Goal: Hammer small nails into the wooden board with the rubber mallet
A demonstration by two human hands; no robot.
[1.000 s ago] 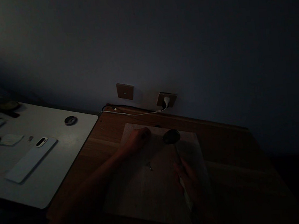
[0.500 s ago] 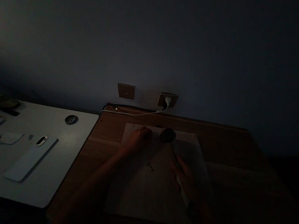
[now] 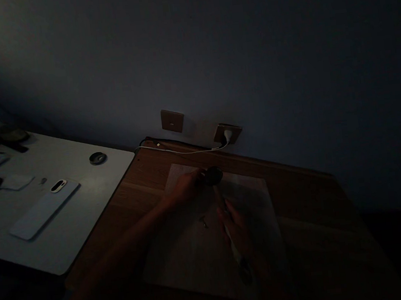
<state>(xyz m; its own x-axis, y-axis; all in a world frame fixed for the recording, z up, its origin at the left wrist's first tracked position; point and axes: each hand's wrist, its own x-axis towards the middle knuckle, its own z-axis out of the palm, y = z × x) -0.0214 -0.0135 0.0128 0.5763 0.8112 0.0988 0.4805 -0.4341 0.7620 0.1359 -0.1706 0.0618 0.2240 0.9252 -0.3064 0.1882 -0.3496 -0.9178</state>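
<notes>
A pale board (image 3: 198,260) lies on the wooden table (image 3: 311,214). My right hand (image 3: 238,232) is closed round the handle of a hammer-like tool (image 3: 213,175), whose dark rounded head sits right beside the fingertips of my left hand. My left hand (image 3: 186,188) rests on the far part of the board with its fingers curled together; what they pinch, if anything, is lost in the dark. A small metal piece (image 3: 203,222) lies on the board between my two hands.
A white table (image 3: 83,195) adjoins on the left, carrying a phone (image 3: 44,209), a small round dish (image 3: 97,157) and dim clutter. A wall switch (image 3: 172,120) and a socket (image 3: 227,133) with a white cable (image 3: 182,151) are behind the board.
The tool's head has swung left across the board until it meets my left hand's fingertips. My right hand has shifted left with it. The left hand has stayed in place.
</notes>
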